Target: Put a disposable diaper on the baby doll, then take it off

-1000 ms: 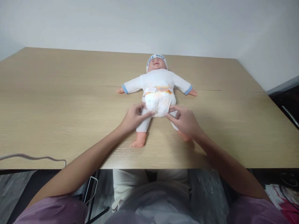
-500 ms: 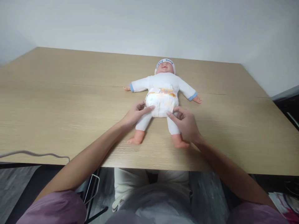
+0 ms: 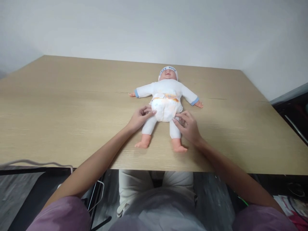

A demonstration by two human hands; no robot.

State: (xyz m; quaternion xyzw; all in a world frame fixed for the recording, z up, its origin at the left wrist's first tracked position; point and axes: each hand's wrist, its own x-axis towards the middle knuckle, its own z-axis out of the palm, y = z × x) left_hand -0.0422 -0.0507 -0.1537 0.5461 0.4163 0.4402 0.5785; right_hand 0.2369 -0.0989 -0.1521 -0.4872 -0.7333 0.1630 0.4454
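Note:
A baby doll (image 3: 168, 86) in a white suit with blue cuffs and a lettered white cap lies on its back, head away from me. Round its hips is a white diaper (image 3: 164, 109) with an orange patterned waistband. At the diaper's left leg edge, my left hand (image 3: 141, 118) pinches the rim between thumb and fingers. My right hand (image 3: 188, 125) is closed on the opposite leg edge, thumb and forefinger together. The doll's legs stretch toward me, bare feet apart. Fingertips under the diaper's edges are partly hidden.
The doll rests on a wide wooden table (image 3: 72, 128) with a seam across it, against a pale wall (image 3: 144, 29). A light cable (image 3: 36, 163) runs along the front left edge. Dark equipment (image 3: 293, 112) stands at the right, and printed items (image 3: 293, 208) lie low at the right.
Both hands stay at the diaper's leg edges, my right thumb and forefinger now closer together. The doll's legs have drawn slightly nearer each other. The view has shifted a little.

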